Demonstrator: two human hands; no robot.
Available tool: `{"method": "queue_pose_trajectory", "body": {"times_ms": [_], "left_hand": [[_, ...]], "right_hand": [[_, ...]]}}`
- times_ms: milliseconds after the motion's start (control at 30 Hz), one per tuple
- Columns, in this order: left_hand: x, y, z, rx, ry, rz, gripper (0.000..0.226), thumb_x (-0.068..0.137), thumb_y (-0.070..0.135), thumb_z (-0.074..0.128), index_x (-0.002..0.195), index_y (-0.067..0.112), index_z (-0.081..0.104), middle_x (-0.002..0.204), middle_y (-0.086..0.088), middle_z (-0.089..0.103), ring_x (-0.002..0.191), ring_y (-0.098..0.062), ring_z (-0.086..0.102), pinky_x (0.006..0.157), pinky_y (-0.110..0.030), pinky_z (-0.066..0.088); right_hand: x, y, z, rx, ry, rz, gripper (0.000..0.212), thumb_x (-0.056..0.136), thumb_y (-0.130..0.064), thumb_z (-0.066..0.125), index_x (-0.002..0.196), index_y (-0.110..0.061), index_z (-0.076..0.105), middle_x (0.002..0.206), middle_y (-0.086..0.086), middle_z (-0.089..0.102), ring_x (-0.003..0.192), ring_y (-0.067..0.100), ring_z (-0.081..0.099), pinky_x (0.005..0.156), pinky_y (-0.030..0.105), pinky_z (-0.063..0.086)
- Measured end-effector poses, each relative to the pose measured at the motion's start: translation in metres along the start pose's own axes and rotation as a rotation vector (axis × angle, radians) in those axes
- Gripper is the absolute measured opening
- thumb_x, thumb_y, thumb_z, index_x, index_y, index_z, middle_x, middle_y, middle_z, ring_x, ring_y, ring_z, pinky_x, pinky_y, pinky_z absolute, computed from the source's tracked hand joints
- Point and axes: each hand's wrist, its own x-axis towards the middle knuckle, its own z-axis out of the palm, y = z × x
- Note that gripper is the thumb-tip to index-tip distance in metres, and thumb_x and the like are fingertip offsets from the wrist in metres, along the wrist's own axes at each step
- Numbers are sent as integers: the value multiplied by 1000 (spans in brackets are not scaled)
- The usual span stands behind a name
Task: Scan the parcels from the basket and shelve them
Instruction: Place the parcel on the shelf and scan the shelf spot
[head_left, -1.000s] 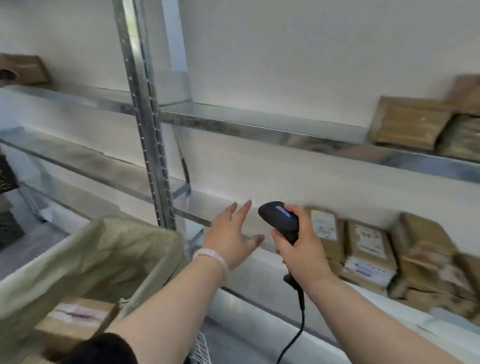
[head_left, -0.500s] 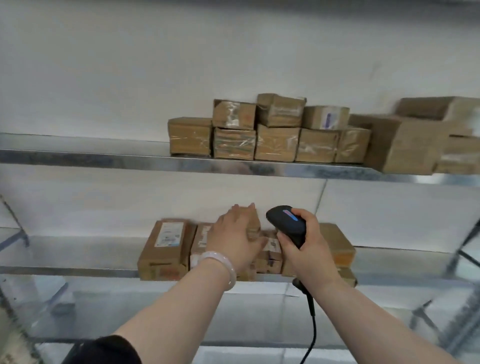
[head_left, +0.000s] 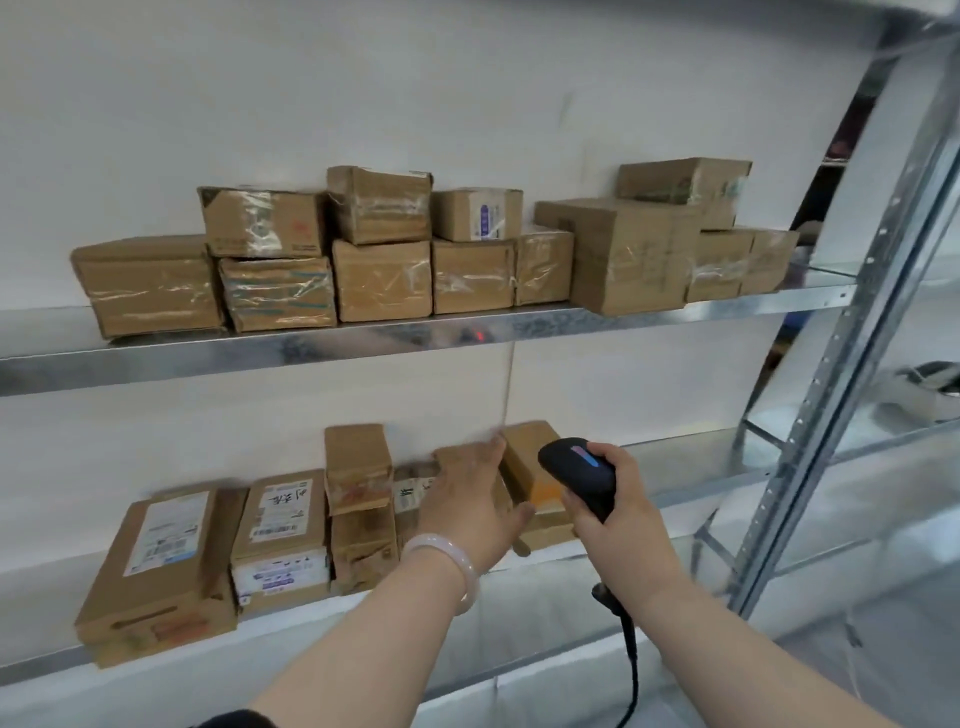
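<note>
**Left grip** (head_left: 475, 499): opened flat, fingers straight and close together, palm turned down toward the lower shelf (head_left: 47, 665), nothing held. Laid over a small brown parcel (head_left: 451, 457) in the lower row. Blurred, so touching or just above cannot be told. Pale bracelet (head_left: 448, 564) on the wrist behind.

**Right grip** (head_left: 618, 519): curled firmly round the handle of a black scanner (head_left: 574, 465), with the scanner head raised above the knuckles and aimed at the shelving. Coloured strip lit along the top of the head. Black cable (head_left: 631, 660) hanging from the handle base, below the right grip.

**Between the two grips:** parcel with an orange patch (head_left: 522, 462), lying on the lower shelf just beside the left grip's fingertips and partly behind the scanner head.

**Left of the left grip, same shelf, nearest first:**
- narrow parcel (head_left: 358, 467), resting on top of another
- parcel with handwritten characters (head_left: 283, 525), flat with its label up
- large flat parcel (head_left: 161, 561) with a printed label, farthest away and overhanging the front edge

**Above both grips:** upper shelf (head_left: 208, 358), carrying a row of taped parcels (head_left: 382, 280) stacked two deep against the white wall. Small red light spot (head_left: 480, 336) on the front edge of this shelf, over the left grip.

**Right of the right grip:** perforated metal upright (head_left: 852, 364), well apart from the grip.
</note>
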Motion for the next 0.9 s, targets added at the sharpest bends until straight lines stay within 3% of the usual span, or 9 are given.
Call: {"method": "queue_pose_trajectory", "body": {"times_ms": [133,333,467,600,800,900], "left_hand": [[21,1,21,-21,-61,16,72,83,64,55,143,42,22,152,5,31,134,-24,44,105,-42,46],[47,-5,59,-49,-130,-19,72,87,58,53,150,40,23,154,3,31,139,-28,38,107,-38,37],[85,-2,88,-33,-151,-90,73,90,56,57,153,37,24,157,-2,31,145,-28,29,116,-45,33],[125,11,120,-67,-150,-249,74,94,55,54,156,36,20,161,-4,25,146,-29,25,116,-37,30],[171,31,161,-78,-136,-467,78,96,58,51,158,35,11,167,3,11,152,-28,14,123,-47,22],[181,29,173,-99,-148,-596,79,97,58,49,159,36,5,168,1,3,153,-30,9,123,-48,20]], "right_hand": [[20,18,-3,-4,67,61,50,92,-26,67,122,-54,40,104,-14,66,84,11,67,65,29,54],[38,58,0,-62,46,166,47,93,-30,61,121,-57,36,95,-11,65,74,16,63,42,24,44],[85,88,-9,-74,22,186,46,93,-30,61,121,-56,36,102,-15,63,75,14,63,46,28,48],[135,127,-16,-109,-123,216,41,93,-35,59,114,-60,36,91,-11,62,62,17,61,35,23,42],[217,179,-18,-97,-281,231,46,95,-32,58,106,-67,30,99,-11,63,72,19,65,40,21,44],[244,198,-5,-83,-365,224,49,95,-29,60,108,-64,27,104,-10,63,74,19,66,57,26,50]]}}
